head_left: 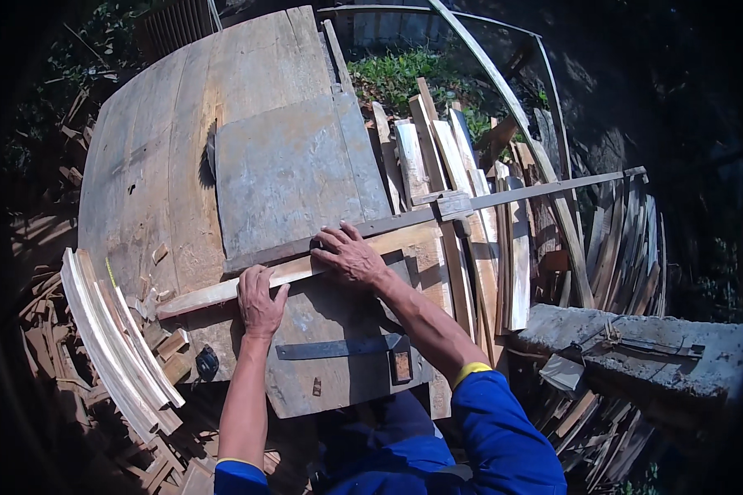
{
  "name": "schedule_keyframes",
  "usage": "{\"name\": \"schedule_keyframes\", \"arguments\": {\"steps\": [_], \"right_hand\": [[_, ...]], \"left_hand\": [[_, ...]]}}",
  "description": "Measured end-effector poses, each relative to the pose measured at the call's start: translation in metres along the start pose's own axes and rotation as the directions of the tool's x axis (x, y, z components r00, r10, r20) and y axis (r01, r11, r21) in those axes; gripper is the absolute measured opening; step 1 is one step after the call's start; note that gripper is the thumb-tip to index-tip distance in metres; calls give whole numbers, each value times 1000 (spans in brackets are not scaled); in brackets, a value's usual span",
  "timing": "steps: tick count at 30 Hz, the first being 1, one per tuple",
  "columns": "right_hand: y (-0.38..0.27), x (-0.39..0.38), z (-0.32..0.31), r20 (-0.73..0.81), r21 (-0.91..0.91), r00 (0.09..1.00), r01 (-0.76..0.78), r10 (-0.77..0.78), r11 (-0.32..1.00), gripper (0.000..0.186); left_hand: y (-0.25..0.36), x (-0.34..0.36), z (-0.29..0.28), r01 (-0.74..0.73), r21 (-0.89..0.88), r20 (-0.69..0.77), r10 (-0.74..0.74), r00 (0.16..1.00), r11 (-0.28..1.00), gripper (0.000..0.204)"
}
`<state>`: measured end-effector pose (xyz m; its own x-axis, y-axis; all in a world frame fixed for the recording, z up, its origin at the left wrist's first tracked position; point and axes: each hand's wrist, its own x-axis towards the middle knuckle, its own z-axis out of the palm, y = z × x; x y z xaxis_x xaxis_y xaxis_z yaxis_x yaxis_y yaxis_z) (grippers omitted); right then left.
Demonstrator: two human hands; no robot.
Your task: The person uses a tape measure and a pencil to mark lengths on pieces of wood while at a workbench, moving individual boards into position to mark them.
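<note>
My left hand [260, 304] grips a light wooden board [191, 301] that lies crosswise on the wooden saw table [128, 165]. My right hand [351, 260] has its fingers curled over the same board, fingertips at the long dark fence bar [520, 192] behind it. A block [454, 206] sits on that bar. Beyond my hands, a dark saw blade [209, 155] rises from a slot beside a grey panel [293, 177]; whether it turns I cannot tell. A metal square [330, 348] with a wooden handle and a small black tool [207, 363] lie on the near part of the table.
Light offcut strips [107, 346] lean at the left, with a pile of scrap wood beyond. Upright planks [516, 272] stack along the table's right. A concrete beam [636, 346] stands at the lower right. A long bent lath [512, 107] crosses the upper right, above plants and grass.
</note>
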<state>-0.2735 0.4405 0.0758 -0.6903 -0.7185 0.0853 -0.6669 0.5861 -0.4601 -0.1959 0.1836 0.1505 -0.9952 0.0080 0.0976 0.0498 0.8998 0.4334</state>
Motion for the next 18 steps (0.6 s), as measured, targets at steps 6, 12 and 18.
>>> {"name": "schedule_keyframes", "arguments": {"steps": [6, 12, 18], "right_hand": [[-4, -5, -5, -27, 52, 999, -42, 43, 998, 68], [-17, 23, 6, 4, -8, 1000, 22, -22, 1000, 79], [2, 3, 1, -30, 77, 998, -45, 48, 996, 66]], "left_hand": [[11, 26, 24, -287, 172, 319, 223, 921, 942, 90], [-20, 31, 29, -296, 182, 371, 214, 904, 938, 80], [-8, 43, 28, -350, 182, 366, 267, 891, 919, 66]]}}
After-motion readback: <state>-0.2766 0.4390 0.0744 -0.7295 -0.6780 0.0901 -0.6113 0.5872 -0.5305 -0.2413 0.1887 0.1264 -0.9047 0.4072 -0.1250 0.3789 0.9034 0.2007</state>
